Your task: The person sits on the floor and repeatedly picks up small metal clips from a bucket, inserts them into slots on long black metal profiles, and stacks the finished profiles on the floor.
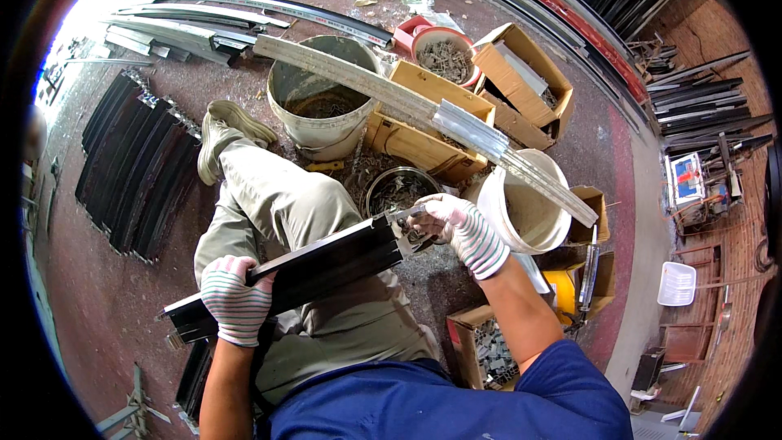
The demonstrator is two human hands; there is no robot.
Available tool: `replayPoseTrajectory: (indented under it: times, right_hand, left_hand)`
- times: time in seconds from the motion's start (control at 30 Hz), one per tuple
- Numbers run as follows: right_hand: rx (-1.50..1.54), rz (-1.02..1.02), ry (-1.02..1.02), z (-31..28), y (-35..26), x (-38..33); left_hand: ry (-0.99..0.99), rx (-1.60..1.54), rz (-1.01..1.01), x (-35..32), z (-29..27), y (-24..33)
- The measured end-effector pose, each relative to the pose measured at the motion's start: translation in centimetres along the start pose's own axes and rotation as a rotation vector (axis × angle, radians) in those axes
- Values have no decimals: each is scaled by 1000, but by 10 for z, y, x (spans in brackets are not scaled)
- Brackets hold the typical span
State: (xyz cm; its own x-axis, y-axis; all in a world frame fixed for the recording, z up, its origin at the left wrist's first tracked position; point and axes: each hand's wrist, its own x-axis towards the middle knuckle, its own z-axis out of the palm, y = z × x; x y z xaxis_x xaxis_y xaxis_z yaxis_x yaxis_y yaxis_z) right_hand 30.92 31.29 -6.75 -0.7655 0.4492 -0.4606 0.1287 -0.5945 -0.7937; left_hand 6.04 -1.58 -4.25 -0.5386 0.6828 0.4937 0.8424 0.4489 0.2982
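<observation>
A long black metal profile with a pale upper edge lies slantwise across my lap, its right end higher. My left hand, in a striped white glove, is wrapped round the profile near its left end. At the other end, my right hand, gloved alike, has its fingers pinched on a small silvery metal piece. How that piece joins the profile I cannot tell. Just beyond the right end stands a round metal tin with small metal parts inside.
A stack of black profiles lies at the left. Ahead stand a grey bucket, a wooden box and a cardboard box. A long pale bar spans to a white bucket. By my right elbow sits a carton of metal pieces.
</observation>
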Motion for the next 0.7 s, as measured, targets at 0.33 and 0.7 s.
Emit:
replayPoseTrajectory:
  times: [0.33, 0.7]
  right_hand:
    - [-119, -58, 70, 13, -1, -7]
    - [-413, -265, 176, 53, 3, -20]
  left_hand:
    - [0, -7, 5, -1, -1, 0]
    - [-31, -30, -7, 1, -1, -2]
